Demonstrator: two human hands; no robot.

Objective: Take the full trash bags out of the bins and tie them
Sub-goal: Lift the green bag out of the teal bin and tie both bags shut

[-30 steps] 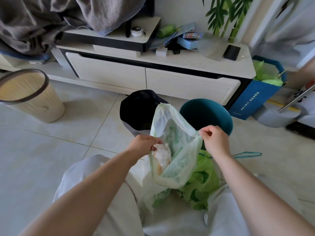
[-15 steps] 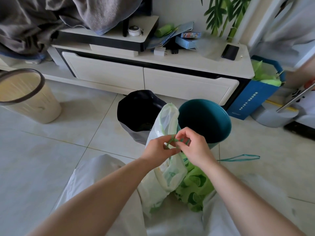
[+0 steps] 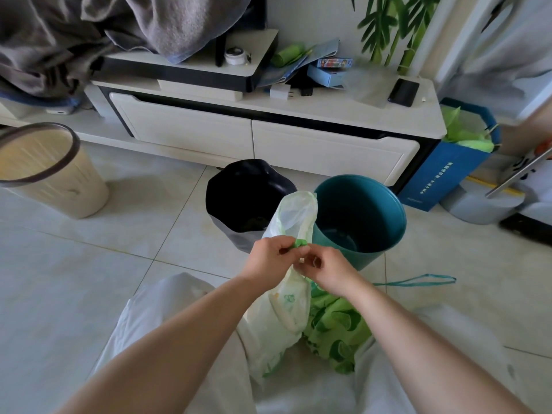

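Above the lap: white trash bag [image 3: 286, 303], neck gathered for tying; left hand [image 3: 270, 258] pinches its green drawstring [image 3: 300, 243], right hand [image 3: 331, 271] grips the neck.

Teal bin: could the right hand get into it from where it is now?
Probably yes. The teal bin stands open just beyond the right hand, nothing between, but that hand is pinching the white bag.

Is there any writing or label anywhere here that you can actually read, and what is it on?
None can be read.
Blue paper bag: white characters down its side, too small.
Colourful box on the TV cabinet: print blurred.
White sheet at the right edge: dark marks, cut off.
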